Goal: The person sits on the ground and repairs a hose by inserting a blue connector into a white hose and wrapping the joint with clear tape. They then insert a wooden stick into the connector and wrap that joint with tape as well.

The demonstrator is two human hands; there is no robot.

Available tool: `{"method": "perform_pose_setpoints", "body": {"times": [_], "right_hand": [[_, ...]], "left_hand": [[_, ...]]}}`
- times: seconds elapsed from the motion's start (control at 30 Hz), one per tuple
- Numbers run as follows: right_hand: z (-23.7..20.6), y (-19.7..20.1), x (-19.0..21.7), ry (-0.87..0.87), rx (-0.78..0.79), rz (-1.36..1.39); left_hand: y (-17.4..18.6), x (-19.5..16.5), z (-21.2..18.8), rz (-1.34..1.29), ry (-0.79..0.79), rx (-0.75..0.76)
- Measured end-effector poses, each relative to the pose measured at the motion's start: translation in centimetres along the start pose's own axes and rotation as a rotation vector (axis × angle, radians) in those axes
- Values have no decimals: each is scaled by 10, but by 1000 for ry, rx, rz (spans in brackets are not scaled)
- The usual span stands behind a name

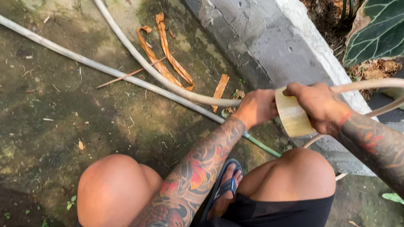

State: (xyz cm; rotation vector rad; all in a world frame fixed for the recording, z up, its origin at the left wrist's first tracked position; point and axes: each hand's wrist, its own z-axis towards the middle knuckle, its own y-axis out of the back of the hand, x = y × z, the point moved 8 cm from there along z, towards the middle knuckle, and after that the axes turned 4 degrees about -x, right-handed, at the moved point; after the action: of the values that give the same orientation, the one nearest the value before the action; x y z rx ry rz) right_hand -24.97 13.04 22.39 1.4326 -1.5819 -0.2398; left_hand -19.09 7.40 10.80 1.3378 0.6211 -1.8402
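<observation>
Person squats on the mossy ground (23, 100). Left hand (256, 108) is wrapped tight round a pale hose (117, 33) — it runs off across the ground. Right hand (318, 104) grips a roll of tape (292, 115) w/ fingers curled, pressed vs. the hose just by the left hand. Hose loops past a grey wall (259, 30). Dry leaves (165, 58) lie nearby.

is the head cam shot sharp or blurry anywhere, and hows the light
Head view: soft, even shade over the mossy concrete ground, no hard shadows; left hand, right hand, tape roll and hose look sharp; mild glare on the pale wall top and bright knees; slight wide-angle bend at the edges.
</observation>
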Motion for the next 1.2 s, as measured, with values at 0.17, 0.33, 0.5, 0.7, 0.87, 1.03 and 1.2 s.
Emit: {"method": "perform_pose_setpoints", "body": {"times": [0.17,0.33,0.5,0.7,0.87,1.03,1.2], "right_hand": [[3,-1,12,7,-37,-186],[-19,-17,34,-64,-72,-109],[-55,-12,41,58,-56,-84],[-86,53,-2,422,-85,-466],[-76,83,-35,695,-201,-546],[-34,79,-68,599,27,-241],[-8,40,-80,511,124,334]], "left_hand": [[-16,-12,-16,224,-163,25],[2,-30,-25,220,-430,-135],[18,-40,-17,194,-291,-117],[55,-79,11,155,-251,-168],[65,-124,19,78,-346,-117],[57,-133,19,174,-272,15],[71,-137,21,275,-293,-65]]}}
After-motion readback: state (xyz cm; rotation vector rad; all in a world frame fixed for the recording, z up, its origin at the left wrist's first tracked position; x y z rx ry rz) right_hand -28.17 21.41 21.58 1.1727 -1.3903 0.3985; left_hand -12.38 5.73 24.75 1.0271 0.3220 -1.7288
